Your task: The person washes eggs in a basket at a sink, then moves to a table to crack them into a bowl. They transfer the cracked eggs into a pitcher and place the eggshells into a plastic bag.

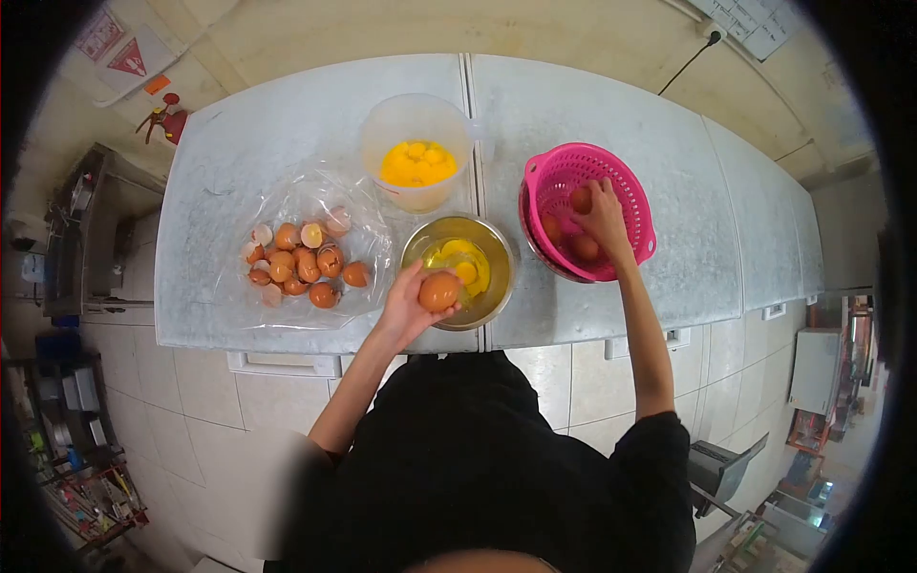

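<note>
My left hand (409, 306) is closed around a brown egg (439, 292), over the near rim of a metal bowl (504, 286). Cracked eggs with yellow yolks (462, 267) lie inside that bowl. On the right, my right hand (604, 222) reaches into a pink plastic colander (638, 205), its fingers closed on another brown egg (581, 199). A few more brown eggs (584, 247) rest at the colander's bottom, partly hidden by my hand.
A translucent plastic jug (416, 119) behind the metal bowl holds several yolks. To the left, broken eggshells (294, 264) lie on a clear plastic bag (229, 296). Everything stands on a grey metal worktop (564, 105) against a wall, with a fire extinguisher (170, 120) by its left end.
</note>
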`<state>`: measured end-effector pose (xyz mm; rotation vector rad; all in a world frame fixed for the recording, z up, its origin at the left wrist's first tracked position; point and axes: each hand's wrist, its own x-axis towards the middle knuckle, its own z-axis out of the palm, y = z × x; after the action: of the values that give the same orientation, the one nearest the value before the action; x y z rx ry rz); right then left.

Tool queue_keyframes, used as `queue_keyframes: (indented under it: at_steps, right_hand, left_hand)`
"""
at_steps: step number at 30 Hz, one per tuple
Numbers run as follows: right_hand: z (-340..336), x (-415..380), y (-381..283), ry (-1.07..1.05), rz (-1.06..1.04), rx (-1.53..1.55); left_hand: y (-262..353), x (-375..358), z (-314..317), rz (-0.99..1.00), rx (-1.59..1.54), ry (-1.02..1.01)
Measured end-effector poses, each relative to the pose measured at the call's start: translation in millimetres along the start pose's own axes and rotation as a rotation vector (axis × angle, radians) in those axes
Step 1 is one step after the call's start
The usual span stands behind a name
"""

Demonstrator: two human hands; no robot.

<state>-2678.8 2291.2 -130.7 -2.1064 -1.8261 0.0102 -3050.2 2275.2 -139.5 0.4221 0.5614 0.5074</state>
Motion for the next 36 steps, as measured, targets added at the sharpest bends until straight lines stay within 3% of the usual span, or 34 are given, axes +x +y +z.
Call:
queue_keyframes:
  at_steps: [1,3,5,6,9,15,17,18,20,22,24,25,27,29,33,36]
  right_hand:
    - [-13,-5,-18,0.146,-0.118,0.12]
    - [-43,-25,-81,0.246,-0.021,0.493]
    - [-56,-52,-141,0.178,-0.015,0.855]
    - [-45,-61,-163,0.184,-0.124,0.943]
    - [-25,-74,-193,0.025,-0.255,0.779]
    - [-17,-70,-195,-0.01,0.002,0.897]
    - [-1,-65,-187,-0.038,0.006,1.021]
    - [-1,-63,-179,-0.041,0.005,1.02]
    - [-23,-54,-179,-0.439,0.441,1.425]
    - [-23,-53,-179,-0.428,0.427,1.442]
    - [-20,-52,-182,-0.393,0.232,1.389]
    - [-10,-55,-182,-0.393,0.232,1.388]
    - [18,-63,-181,-0.167,0.047,1.289]
    - [10,-63,-189,-0.165,0.058,1.158]
    - [11,-65,-194,-0.106,0.011,0.875]
    - [7,-65,-197,-0.12,-0.006,0.867]
  left_hand:
    - [-1,8,0,0.0,-0.002,0.024]
    - [-1,23,-1,0.008,-0.006,0.051]
    - [-2,33,-3,0.044,-0.003,0.063]
    - [0,35,6,0.041,-0.002,0.068]
    - [7,33,26,0.099,0.033,0.105]
    - [21,26,27,0.174,0.104,0.096]
    - [30,21,26,0.309,0.396,0.013]
    - [36,17,26,0.31,0.394,0.015]
    - [46,9,27,0.367,0.7,-0.068]
    - [47,12,25,0.439,0.803,-0.02]
    - [47,13,27,0.514,0.907,0.027]
    - [47,12,28,0.607,1.069,0.078]
    - [43,12,29,0.698,1.229,0.134]
    - [33,16,25,0.812,1.257,0.264]
    - [24,18,18,0.833,1.307,0.343]
    - [18,19,16,0.92,1.375,0.402]
